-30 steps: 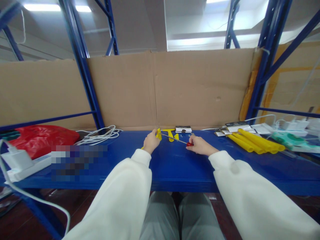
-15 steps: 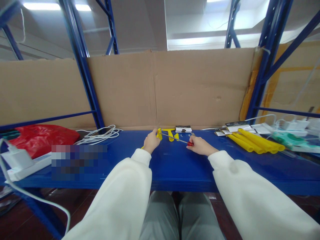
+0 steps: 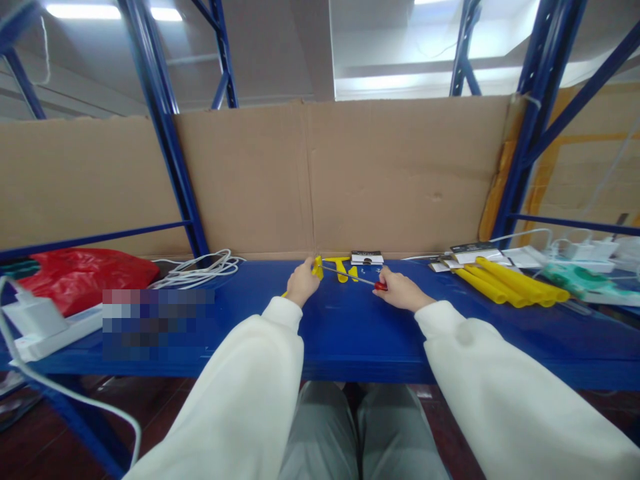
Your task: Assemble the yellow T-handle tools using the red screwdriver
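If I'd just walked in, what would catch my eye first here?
Probably the shiny red bag at the far left of the blue table, and the yellow tubes lying side by side at the right. Between them, the left hand grips a yellow piece while the right hand holds a red-handled screwdriver pointed towards it.

Looks like a workshop spot set up in some kind of storeroom, tbh. Blue metal racking (image 3: 165, 133), cardboard sheet (image 3: 400, 180) behind the blue bench (image 3: 360, 333), strip lights (image 3: 83, 11) overhead, plus a red-handled screwdriver (image 3: 380, 286).
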{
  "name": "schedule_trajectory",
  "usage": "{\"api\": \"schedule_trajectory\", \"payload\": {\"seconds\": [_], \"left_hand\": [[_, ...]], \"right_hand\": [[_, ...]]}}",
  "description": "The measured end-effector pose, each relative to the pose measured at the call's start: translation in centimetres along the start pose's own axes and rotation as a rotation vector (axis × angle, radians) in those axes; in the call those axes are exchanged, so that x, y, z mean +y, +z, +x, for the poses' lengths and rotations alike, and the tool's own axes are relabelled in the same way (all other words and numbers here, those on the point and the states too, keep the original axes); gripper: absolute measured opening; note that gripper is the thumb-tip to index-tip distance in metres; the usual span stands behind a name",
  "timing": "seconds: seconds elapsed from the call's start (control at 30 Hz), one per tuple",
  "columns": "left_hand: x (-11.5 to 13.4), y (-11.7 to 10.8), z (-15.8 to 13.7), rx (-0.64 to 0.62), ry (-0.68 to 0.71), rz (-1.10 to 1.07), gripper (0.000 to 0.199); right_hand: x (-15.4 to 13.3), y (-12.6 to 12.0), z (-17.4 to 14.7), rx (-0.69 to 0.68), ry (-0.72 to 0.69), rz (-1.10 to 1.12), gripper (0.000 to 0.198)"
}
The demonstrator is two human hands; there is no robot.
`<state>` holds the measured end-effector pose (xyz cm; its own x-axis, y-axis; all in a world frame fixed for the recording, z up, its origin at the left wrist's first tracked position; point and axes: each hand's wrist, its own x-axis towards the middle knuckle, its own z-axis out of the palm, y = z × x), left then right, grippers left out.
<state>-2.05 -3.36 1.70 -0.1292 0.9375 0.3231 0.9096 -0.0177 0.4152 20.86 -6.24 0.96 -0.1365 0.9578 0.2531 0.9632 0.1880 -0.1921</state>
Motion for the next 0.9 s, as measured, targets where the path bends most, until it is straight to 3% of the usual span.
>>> {"api": "schedule_trajectory", "payload": {"seconds": [0.2, 0.37, 0.7, 0.9], "left_hand": [[0.06, -0.07, -0.13, 0.005, 0.012, 0.033, 0.039], [0.13, -0.05, -0.20, 0.015, 0.019, 0.054, 0.038], [0.07, -0.05, -0.10, 0.005, 0.022, 0.049, 0.040], [0.05, -0.03, -0.11, -0.009, 0.035, 0.059, 0.041]], "right_hand": [[0.15, -0.17, 0.15, -0.110, -0.061, 0.071, 0.027], [0.50, 0.33, 0.45, -0.013, -0.067, 0.025, 0.012], [0.42, 0.33, 0.50, -0.051, -0.065, 0.166, 0.016], [0.57, 0.74, 0.56, 0.032, -0.073, 0.113, 0.016]]}}
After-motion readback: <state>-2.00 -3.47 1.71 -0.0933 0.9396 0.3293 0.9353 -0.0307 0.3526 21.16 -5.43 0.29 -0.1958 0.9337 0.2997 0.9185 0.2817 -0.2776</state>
